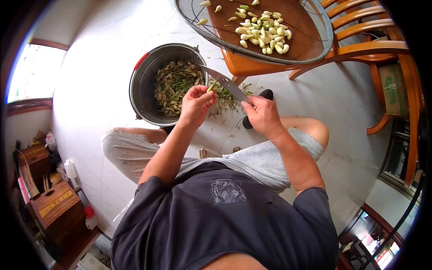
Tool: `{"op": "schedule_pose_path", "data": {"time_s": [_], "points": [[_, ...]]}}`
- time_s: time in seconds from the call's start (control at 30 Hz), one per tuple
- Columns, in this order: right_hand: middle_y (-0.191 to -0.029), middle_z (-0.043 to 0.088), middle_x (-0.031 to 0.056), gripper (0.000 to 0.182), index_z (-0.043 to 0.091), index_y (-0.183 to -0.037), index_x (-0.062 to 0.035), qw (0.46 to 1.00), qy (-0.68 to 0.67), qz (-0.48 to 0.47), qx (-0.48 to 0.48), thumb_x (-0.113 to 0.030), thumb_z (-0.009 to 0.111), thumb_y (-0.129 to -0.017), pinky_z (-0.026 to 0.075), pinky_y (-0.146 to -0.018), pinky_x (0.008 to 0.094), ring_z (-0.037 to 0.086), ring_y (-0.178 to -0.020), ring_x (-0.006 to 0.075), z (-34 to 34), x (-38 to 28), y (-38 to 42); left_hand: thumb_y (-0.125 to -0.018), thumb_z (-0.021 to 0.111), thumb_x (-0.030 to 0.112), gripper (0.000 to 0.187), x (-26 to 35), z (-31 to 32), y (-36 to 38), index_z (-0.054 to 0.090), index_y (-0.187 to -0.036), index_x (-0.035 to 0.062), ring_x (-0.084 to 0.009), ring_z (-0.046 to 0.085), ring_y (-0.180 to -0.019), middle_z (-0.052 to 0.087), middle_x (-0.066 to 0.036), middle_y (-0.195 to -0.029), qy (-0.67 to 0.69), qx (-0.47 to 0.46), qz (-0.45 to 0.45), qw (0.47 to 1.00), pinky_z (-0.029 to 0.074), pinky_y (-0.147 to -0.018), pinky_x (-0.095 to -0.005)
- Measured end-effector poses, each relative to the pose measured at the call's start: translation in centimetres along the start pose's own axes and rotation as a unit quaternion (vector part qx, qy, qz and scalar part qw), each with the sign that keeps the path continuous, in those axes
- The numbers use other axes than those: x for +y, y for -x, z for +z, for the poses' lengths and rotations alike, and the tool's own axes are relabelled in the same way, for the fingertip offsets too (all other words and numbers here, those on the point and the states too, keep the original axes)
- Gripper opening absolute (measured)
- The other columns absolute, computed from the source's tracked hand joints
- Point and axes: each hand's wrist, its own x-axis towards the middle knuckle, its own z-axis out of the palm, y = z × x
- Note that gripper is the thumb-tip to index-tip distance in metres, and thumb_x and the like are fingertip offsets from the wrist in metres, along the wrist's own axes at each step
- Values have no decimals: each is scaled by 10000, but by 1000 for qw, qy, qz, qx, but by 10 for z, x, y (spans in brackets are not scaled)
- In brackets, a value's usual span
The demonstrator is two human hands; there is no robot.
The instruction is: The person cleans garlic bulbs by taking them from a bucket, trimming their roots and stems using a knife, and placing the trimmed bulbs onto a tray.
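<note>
My left hand (197, 104) pinches a small pale-green bulb (211, 87) between thumb and fingertips, close to the bucket's right rim. In my right hand (264, 116) is a knife (227, 84) with a broad metal blade, gripped by its handle. The blade slants up and left, its tip over the rim and its edge near the bulb. Below the blade's tip stands a metal bucket (136, 101) partly filled with leafy trimmings (177, 85). Many whitish bulbs (265, 33) lie heaped in a round mesh basket (325, 48) beyond my right hand.
The basket rests on an orange wooden chair (243, 65), with another slatted chair (373, 47) at right. Green scraps (227, 101) litter the tiled floor between the bucket and my shoe (267, 94). A wooden cabinet (56, 204) stands at far left.
</note>
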Motion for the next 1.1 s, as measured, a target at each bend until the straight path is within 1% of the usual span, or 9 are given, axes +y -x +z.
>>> {"op": "schedule_pose_path", "data": {"time_s": [0.2,0.5,0.6,0.7,0.8,0.9,1.0,1.07,1.1], "points": [[-806,635,149,163,667,-925,-50,995,65,-73,19,-148,592,-818,498,-679,400,613,-760,332,15,16,2,-838,622,-27,145,-8,9,2,527,-920,45,-169,619,-749,631,-79,-868,-7,12,24,1000,510,-654,-275],[-715,584,118,117,641,-887,-68,970,189,-145,57,-118,588,-795,497,-618,386,598,-690,302,19,12,7,-837,614,-35,123,-12,8,4,527,-907,14,-166,618,-741,632,-97,-851,-66,6,74,995,515,-678,-290],[-736,612,145,93,632,-818,-58,971,206,-109,51,-126,571,-798,501,-648,409,611,-718,328,22,23,7,-843,603,-39,108,-10,6,4,531,-908,11,-167,619,-741,637,-101,-857,-75,-3,91,993,517,-684,-296],[-771,631,187,133,620,-771,-41,958,266,72,-85,-149,554,-813,496,-695,446,615,-758,367,9,40,-1,-850,597,-35,105,-2,11,7,539,-923,13,-167,619,-735,639,-100,-862,-59,-16,95,994,516,-678,-300],[-797,631,216,181,611,-756,-21,972,194,114,-75,-180,554,-822,482,-735,474,607,-789,398,-1,31,0,-857,595,-23,107,15,21,12,546,-944,17,-165,616,-725,639,-98,-862,-27,-23,75,997,512,-665,-301],[-781,623,216,198,602,-762,-12,976,175,103,-75,-195,558,-826,476,-731,473,597,-791,402,-1,30,-3,-865,599,2,107,34,31,11,553,-960,16,-162,612,-715,638,-100,-849,-29,-73,79,994,505,-636,-288],[-779,621,217,200,598,-758,-10,978,165,84,-92,-195,561,-825,473,-726,472,596,-793,402,1,30,-5,-840,648,54,170,71,76,3,561,-968,-17,-143,584,-664,610,-82,-796,-203,-81,134,967,475,-576,-261],[-781,618,221,201,596,-757,-7,978,157,78,-109,-193,561,-824,470,-721,472,594,-793,403,1,29,-5,-821,666,65,298,95,115,-8,549,-1060,-68,-134,588,-670,615,-88,-809,-342,-93,139,925,475,-586,-243],[-782,616,223,202,594,-757,-5,978,151,80,-116,-193,561,-824,469,-718,472,592,-793,405,0,26,-5,-818,672,75,353,100,126,-21,537,-1104,-80,-140,602,-684,624,-98,-825,-361,-138,157,909,491,-605,-246]]}}
